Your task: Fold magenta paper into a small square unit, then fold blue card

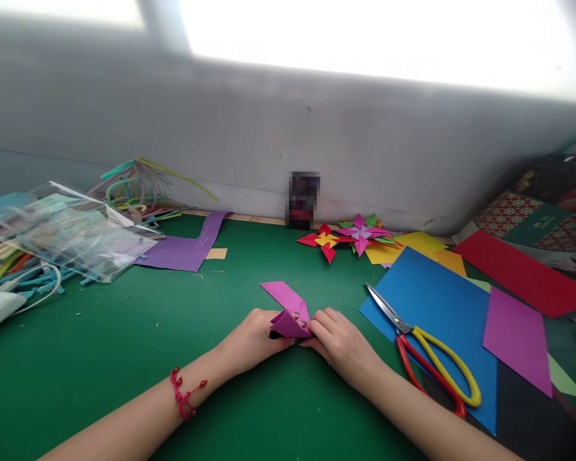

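Both my hands meet at the middle of the green table [125, 358], pinching a partly folded piece of magenta paper [290, 310]. My left hand [252, 339], with a red string bracelet on its wrist, grips the paper's left side. My right hand [338, 342] presses its fingers on the right side of the fold. A flap of the paper sticks up and away from me.
Scissors [427, 355] with red and yellow handles lie on a blue sheet [432, 301] to the right. Purple [516, 336], red [523, 272] and yellow [413, 246] sheets lie nearby. Folded paper stars [352, 235] sit by the wall. Clear plastic bags [72, 234] and coloured straws [134, 186] fill the left.
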### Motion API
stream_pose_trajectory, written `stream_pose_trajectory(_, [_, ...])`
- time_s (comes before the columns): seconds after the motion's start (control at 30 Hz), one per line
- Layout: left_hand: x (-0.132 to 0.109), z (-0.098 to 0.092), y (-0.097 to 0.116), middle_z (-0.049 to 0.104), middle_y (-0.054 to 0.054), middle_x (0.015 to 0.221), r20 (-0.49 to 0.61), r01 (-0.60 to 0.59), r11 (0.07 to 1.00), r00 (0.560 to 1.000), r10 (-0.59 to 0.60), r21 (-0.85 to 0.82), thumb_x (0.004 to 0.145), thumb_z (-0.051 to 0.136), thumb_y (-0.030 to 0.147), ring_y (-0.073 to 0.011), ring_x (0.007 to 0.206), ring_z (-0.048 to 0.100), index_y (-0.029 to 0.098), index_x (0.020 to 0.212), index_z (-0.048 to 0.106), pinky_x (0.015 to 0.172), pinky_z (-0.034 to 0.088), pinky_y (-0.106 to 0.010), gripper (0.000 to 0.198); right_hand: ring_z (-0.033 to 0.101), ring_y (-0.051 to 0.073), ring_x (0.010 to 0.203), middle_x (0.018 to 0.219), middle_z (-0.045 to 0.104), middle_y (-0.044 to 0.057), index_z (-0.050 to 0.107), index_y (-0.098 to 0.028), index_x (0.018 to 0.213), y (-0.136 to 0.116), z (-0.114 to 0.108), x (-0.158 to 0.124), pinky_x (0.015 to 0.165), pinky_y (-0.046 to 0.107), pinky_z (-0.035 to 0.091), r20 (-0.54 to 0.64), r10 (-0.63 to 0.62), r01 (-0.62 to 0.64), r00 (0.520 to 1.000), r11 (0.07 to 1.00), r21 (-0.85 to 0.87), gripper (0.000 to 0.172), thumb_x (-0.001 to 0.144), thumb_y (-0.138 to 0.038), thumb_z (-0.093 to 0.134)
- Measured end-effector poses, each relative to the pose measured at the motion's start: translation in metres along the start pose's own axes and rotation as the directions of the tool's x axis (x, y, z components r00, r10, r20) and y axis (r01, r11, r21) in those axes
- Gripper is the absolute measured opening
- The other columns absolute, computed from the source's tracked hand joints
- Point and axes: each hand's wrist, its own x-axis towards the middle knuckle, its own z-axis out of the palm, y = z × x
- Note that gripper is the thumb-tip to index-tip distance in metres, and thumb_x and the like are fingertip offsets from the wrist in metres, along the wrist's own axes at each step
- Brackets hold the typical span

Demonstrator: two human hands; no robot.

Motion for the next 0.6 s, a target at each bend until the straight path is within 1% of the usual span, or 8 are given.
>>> stream_pose_trajectory(0.07, [0.001, -0.001, -0.001, 0.068, 0.000, 0.098, 0.008, 0.005, 1.000, 1.000, -0.005, -0.019, 0.076, 0.056, 0.019, -0.0194, 0.091, 0.062, 0.023, 0.097, 0.066, 0.081, 0.047, -0.026, 0.023, 0.047, 0.018, 0.069, 0.076, 0.055, 0.005, 0.052, -0.016, 0.079, 0.004, 0.001, 0.005, 0.058, 0.030, 0.037, 0.029, -0.077, 0.078, 0.997, 0.996, -0.039, 0.017, 0.090, -0.022, 0.040])
stream_pose_trajectory(0.17, [0.002, -0.001, -0.005, 0.068, -0.001, 0.098, 0.020, -0.020, 0.996, 1.000, 0.022, -0.091, 0.075, 0.058, 0.018, -0.0198, 0.097, 0.060, 0.021, 0.092, 0.068, 0.086, 0.045, -0.028, 0.020, 0.046, 0.017, 0.069, 0.077, 0.056, 0.005, 0.052, -0.016, 0.081, 0.008, 0.000, 0.010, 0.059, 0.029, 0.037, 0.070, -0.184, 0.187, 0.981, 0.981, -0.047, 0.019, 0.091, -0.019, 0.036])
stream_pose_trajectory(0.23, [0.003, -0.002, -0.008, 0.068, -0.002, 0.098, 0.012, -0.044, 0.989, 0.999, 0.046, -0.144, 0.074, 0.059, 0.018, -0.0195, 0.098, 0.059, 0.019, 0.087, 0.068, 0.087, 0.046, -0.028, 0.016, 0.047, 0.017, 0.071, 0.079, 0.056, 0.006, 0.051, -0.015, 0.081, 0.010, -0.003, 0.012, 0.060, 0.029, 0.037, 0.099, -0.229, 0.233, 0.968, 0.972, -0.038, 0.019, 0.092, -0.017, 0.035])
stream_pose_trajectory(0.3, [0.003, -0.003, -0.008, 0.067, -0.003, 0.100, 0.021, -0.068, 0.985, 0.997, 0.072, -0.159, 0.075, 0.058, 0.018, -0.0186, 0.097, 0.060, 0.018, 0.087, 0.067, 0.086, 0.046, -0.027, 0.015, 0.048, 0.016, 0.073, 0.081, 0.057, 0.006, 0.051, -0.015, 0.082, 0.010, -0.007, 0.013, 0.061, 0.028, 0.037, 0.115, -0.257, 0.262, 0.959, 0.964, -0.031, 0.019, 0.091, -0.015, 0.035])
stream_pose_trajectory(0.43, [0.002, -0.008, 0.001, 0.064, -0.004, 0.106, 0.068, -0.154, 0.983, 0.985, 0.161, -0.101, 0.079, 0.055, 0.019, -0.0167, 0.098, 0.058, 0.019, 0.090, 0.065, 0.086, 0.044, -0.026, 0.016, 0.049, 0.017, 0.073, 0.080, 0.057, 0.007, 0.052, -0.014, 0.081, 0.012, -0.012, 0.018, 0.061, 0.028, 0.037, 0.149, -0.312, 0.321, 0.938, 0.946, -0.038, 0.022, 0.092, -0.016, 0.033])
stream_pose_trajectory(0.53, [0.001, -0.010, 0.009, 0.061, -0.005, 0.107, 0.066, -0.178, 0.984, 0.982, 0.179, -0.026, 0.082, 0.050, 0.021, -0.0152, 0.096, 0.057, 0.019, 0.090, 0.064, 0.083, 0.044, -0.024, 0.016, 0.049, 0.017, 0.073, 0.079, 0.058, 0.007, 0.053, -0.014, 0.084, 0.015, -0.013, 0.023, 0.063, 0.029, 0.038, 0.192, -0.375, 0.392, 0.907, 0.918, -0.056, 0.022, 0.092, -0.017, 0.033])
stream_pose_trajectory(0.6, [0.000, -0.010, 0.011, 0.062, -0.005, 0.101, 0.063, -0.173, 0.985, 0.983, 0.171, 0.019, 0.083, 0.048, 0.021, -0.0144, 0.090, 0.057, 0.018, 0.089, 0.062, 0.079, 0.044, -0.023, 0.015, 0.050, 0.017, 0.074, 0.079, 0.059, 0.007, 0.053, -0.014, 0.087, 0.017, -0.013, 0.026, 0.064, 0.029, 0.038, 0.220, -0.411, 0.435, 0.885, 0.898, -0.074, 0.019, 0.091, -0.015, 0.034])
